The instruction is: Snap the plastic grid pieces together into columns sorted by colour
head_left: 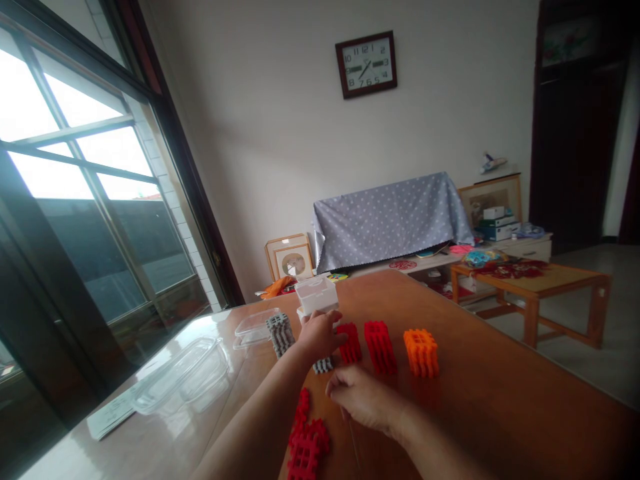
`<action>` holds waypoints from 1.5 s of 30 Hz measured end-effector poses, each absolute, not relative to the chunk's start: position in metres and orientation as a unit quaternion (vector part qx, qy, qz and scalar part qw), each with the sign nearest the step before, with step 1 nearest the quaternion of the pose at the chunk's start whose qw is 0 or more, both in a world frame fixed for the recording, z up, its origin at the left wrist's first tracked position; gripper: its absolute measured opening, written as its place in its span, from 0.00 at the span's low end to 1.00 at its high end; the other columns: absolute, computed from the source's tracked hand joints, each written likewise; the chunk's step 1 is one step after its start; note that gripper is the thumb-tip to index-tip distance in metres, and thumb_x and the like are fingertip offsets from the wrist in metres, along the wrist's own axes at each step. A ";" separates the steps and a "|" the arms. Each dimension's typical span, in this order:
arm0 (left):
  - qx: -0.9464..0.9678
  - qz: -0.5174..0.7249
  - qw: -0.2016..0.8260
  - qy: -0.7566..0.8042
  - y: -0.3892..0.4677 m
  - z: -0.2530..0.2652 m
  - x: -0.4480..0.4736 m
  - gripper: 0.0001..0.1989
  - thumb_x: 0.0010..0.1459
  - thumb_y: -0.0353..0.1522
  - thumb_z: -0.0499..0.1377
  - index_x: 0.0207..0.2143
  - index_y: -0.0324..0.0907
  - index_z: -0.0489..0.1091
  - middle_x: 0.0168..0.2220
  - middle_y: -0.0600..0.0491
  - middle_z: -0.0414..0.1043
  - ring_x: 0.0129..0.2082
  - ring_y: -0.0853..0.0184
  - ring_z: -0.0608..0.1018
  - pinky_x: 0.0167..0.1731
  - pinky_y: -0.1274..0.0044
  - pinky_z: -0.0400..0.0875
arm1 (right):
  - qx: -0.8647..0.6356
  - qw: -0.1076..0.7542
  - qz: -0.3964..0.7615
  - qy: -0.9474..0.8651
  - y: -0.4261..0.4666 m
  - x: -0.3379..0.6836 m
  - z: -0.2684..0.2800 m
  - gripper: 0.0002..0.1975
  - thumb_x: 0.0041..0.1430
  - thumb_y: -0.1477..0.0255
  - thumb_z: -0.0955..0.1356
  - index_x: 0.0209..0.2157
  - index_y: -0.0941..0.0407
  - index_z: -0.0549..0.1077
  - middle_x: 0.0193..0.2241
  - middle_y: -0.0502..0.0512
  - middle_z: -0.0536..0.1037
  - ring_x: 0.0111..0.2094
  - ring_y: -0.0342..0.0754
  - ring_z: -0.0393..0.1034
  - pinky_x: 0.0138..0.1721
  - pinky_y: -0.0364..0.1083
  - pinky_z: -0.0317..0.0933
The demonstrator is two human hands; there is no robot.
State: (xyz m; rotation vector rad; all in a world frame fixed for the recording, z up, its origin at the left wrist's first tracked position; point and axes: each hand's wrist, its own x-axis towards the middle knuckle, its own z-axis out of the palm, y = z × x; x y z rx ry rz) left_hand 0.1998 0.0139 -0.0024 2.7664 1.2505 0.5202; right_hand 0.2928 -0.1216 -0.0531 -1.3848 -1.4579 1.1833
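Observation:
My left hand [320,333] reaches over the table, fingers apart, its fingertips beside or touching the top of a red stack of grid-shaped plastic building pieces [350,345]. Partly hidden under that hand is a small grey stack [323,365]; a taller grey stack [281,335] stands to its left. My right hand [361,398] is nearer to me, thumb and fingers curled together; whatever they may hold is hidden. Another red stack [381,348] and an orange stack [421,353] stand farther right. Loose red pieces [304,453] lie close to me, below my left forearm.
Behind my left hand stands a white translucent box [317,293]. Clear plastic containers [183,373] and a paper booklet [113,413] lie on the left of the wooden table [480,413]. A low table [545,280] stands off to the right, beyond the edge.

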 end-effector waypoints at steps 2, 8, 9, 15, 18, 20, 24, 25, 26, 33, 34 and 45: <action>0.896 0.183 0.030 0.403 0.011 0.000 0.199 0.25 0.54 0.38 0.65 0.56 0.47 0.74 0.52 0.43 0.78 0.59 0.46 0.72 0.59 0.55 0.59 | -0.546 0.392 0.465 -0.576 -0.122 0.293 -0.054 0.05 0.60 0.74 0.65 0.29 0.55 0.72 0.18 0.45 0.66 0.22 0.43 0.62 0.26 0.43 0.52; 0.885 0.268 0.039 0.380 0.000 0.007 0.177 0.17 0.59 0.33 0.60 0.51 0.45 0.75 0.50 0.47 0.79 0.54 0.53 0.76 0.56 0.62 0.66 | -0.546 0.390 0.460 -0.581 -0.122 0.294 -0.057 0.05 0.59 0.76 0.65 0.30 0.55 0.72 0.18 0.45 0.68 0.23 0.44 0.65 0.26 0.42 0.53; 0.882 0.282 0.051 0.374 -0.003 0.007 0.170 0.16 0.59 0.32 0.60 0.50 0.45 0.75 0.50 0.47 0.79 0.53 0.55 0.76 0.55 0.64 0.67 | -0.544 0.388 0.462 -0.583 -0.121 0.294 -0.058 0.05 0.59 0.75 0.65 0.30 0.55 0.72 0.18 0.45 0.68 0.23 0.44 0.64 0.26 0.42 0.53; 0.856 0.298 0.161 0.390 -0.019 -0.016 0.107 0.13 0.59 0.26 0.54 0.44 0.44 0.75 0.44 0.50 0.81 0.45 0.62 0.81 0.46 0.72 0.73 | -0.553 0.378 0.460 -0.583 -0.116 0.296 -0.067 0.05 0.58 0.75 0.66 0.34 0.56 0.74 0.18 0.45 0.69 0.23 0.43 0.65 0.27 0.42 0.53; 0.845 0.278 0.185 0.418 -0.026 -0.037 0.078 0.15 0.56 0.24 0.54 0.43 0.43 0.75 0.42 0.50 0.81 0.43 0.62 0.81 0.45 0.73 0.73 | -0.557 0.371 0.458 -0.585 -0.115 0.297 -0.070 0.05 0.57 0.74 0.65 0.34 0.56 0.74 0.17 0.45 0.70 0.23 0.44 0.64 0.26 0.43 0.52; 0.842 0.255 0.189 0.436 -0.030 -0.050 0.064 0.16 0.54 0.24 0.55 0.44 0.43 0.76 0.43 0.49 0.81 0.44 0.61 0.81 0.46 0.71 0.73 | -0.558 0.365 0.456 -0.589 -0.115 0.296 -0.073 0.06 0.57 0.74 0.65 0.34 0.55 0.75 0.18 0.45 0.70 0.23 0.44 0.65 0.26 0.43 0.52; 0.843 0.205 0.153 0.472 -0.040 -0.065 0.055 0.18 0.54 0.31 0.62 0.49 0.43 0.75 0.49 0.45 0.79 0.47 0.54 0.79 0.47 0.66 0.73 | -0.570 0.354 0.438 -0.599 -0.113 0.294 -0.080 0.05 0.58 0.72 0.66 0.33 0.55 0.74 0.18 0.45 0.71 0.23 0.44 0.65 0.26 0.42 0.53; 0.846 0.187 0.139 0.480 -0.042 -0.066 0.055 0.18 0.53 0.33 0.63 0.48 0.44 0.75 0.49 0.44 0.78 0.47 0.52 0.78 0.47 0.65 0.72 | -0.572 0.351 0.435 -0.601 -0.113 0.294 -0.081 0.05 0.58 0.71 0.66 0.32 0.55 0.74 0.18 0.45 0.71 0.23 0.43 0.65 0.26 0.42 0.52; 0.850 0.168 0.126 0.484 -0.043 -0.066 0.056 0.17 0.52 0.35 0.65 0.46 0.44 0.76 0.49 0.43 0.77 0.47 0.51 0.78 0.47 0.64 0.72 | -0.573 0.348 0.433 -0.602 -0.112 0.293 -0.082 0.05 0.58 0.71 0.66 0.32 0.55 0.73 0.18 0.45 0.71 0.23 0.43 0.65 0.26 0.42 0.52; 0.862 0.150 0.113 0.471 -0.038 -0.074 0.058 0.10 0.47 0.33 0.67 0.34 0.44 0.74 0.41 0.48 0.74 0.42 0.55 0.76 0.40 0.69 0.70 | -0.581 0.340 0.428 -0.603 -0.108 0.288 -0.087 0.06 0.60 0.69 0.67 0.32 0.56 0.72 0.19 0.45 0.70 0.22 0.43 0.64 0.25 0.41 0.52; 0.861 0.158 0.119 0.468 -0.035 -0.076 0.058 0.11 0.46 0.32 0.67 0.35 0.44 0.73 0.40 0.48 0.74 0.41 0.56 0.75 0.39 0.70 0.69 | -0.582 0.339 0.427 -0.603 -0.108 0.287 -0.088 0.06 0.60 0.69 0.67 0.32 0.56 0.72 0.19 0.45 0.70 0.22 0.43 0.63 0.25 0.41 0.52; 0.874 0.325 0.176 0.315 -0.054 -0.061 0.078 0.29 0.51 0.25 0.62 0.57 0.47 0.66 0.49 0.47 0.72 0.50 0.58 0.75 0.52 0.67 0.71 | -0.534 0.480 0.495 -0.488 -0.106 0.288 -0.076 0.21 0.64 0.51 0.66 0.37 0.55 0.72 0.27 0.49 0.75 0.24 0.41 0.65 0.24 0.41 0.53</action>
